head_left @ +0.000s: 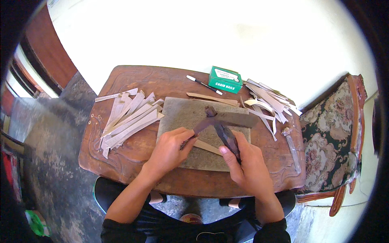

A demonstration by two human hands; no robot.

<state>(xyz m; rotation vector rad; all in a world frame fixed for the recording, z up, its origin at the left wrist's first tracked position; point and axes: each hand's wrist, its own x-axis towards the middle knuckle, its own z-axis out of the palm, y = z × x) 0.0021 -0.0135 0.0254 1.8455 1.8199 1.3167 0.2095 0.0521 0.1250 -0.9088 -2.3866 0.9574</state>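
- Far left of the frame, a fanned pile of pale strips (pixel 127 117) is lying on the carved wooden table (pixel 133 81), well apart from my fingers; nothing is touching it.
- Left of centre, my left hand (pixel 170 148) is curling down onto the grey mat (pixel 180 111), fingers closed narrow and pinching the near end of a thin tan strip (pixel 206 147).
- That strip's long axis is running from my left fingertips toward the lower right, slanting across the mat and passing under the tool toward my right thumb.
- Centre frame, the dark scissors (pixel 219 121) are standing open in a wide V: pivot at the upper middle of the mat, one blade stretching right, one arm reaching down-left to just above my left fingers.
- Right of centre, my right hand (pixel 247 166) is wrapping shut around the dark handle, thumb lying alongside it.
- So the strip is lying between both hands, the left one actually on it, the right one nearer its far end.
- Upper right, a green box (pixel 225 79), a pen (pixel 204 84) and more pale offcuts (pixel 269 101) are sitting beyond reach, beside a floral chair (pixel 336 133).
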